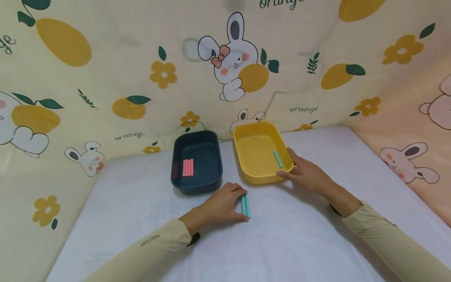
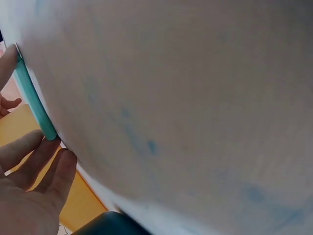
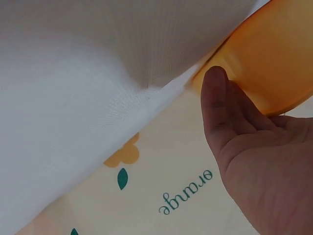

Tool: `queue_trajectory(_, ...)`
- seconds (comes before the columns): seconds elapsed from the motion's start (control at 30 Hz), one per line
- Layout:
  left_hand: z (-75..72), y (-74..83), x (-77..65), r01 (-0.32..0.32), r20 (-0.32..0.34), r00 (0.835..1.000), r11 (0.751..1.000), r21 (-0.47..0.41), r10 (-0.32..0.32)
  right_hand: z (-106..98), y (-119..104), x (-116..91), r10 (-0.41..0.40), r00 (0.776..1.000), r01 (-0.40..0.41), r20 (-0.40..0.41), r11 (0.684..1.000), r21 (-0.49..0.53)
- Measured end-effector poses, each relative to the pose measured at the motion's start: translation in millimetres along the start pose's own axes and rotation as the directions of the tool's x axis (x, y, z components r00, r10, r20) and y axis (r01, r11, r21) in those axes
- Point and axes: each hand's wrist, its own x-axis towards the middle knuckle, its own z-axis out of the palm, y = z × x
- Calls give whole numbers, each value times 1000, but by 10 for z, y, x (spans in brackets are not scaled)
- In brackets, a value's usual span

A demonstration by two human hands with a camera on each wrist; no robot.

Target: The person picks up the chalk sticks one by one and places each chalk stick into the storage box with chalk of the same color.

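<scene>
Two green chalk sticks lie side by side near the middle of the white table, in front of the gap between the two trays. My left hand pinches the green chalk lengthwise, fingers at the far end and thumb at the near end. In the left wrist view one green stick shows between thumb and fingertips. My right hand grips the near right corner of a yellow tray, thumb at the front rim and fingers along the outer side. Inside that tray lies another green chalk stick.
Left of the yellow tray stands a dark blue tray with several pink chalk sticks in a row. A patterned cloth hangs behind the table and along its sides.
</scene>
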Motion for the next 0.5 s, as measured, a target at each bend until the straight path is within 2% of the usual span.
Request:
queue_trajectory(0.17,1,-6,2,-21,-21,1000,1000,-2,21,0,6,-3,-5,1000,5,-3,1000,-1)
queue_trajectory(0.37,-31,-25,-6,34,-15,999,999,-31,-34,8,-11,14,-17,1000,17,2,1000,3)
queue_trajectory(0.5,-60,-18,6,28,11,1000,999,-43,-28,-4,-13,15,-22,1000,22,-4,1000,2)
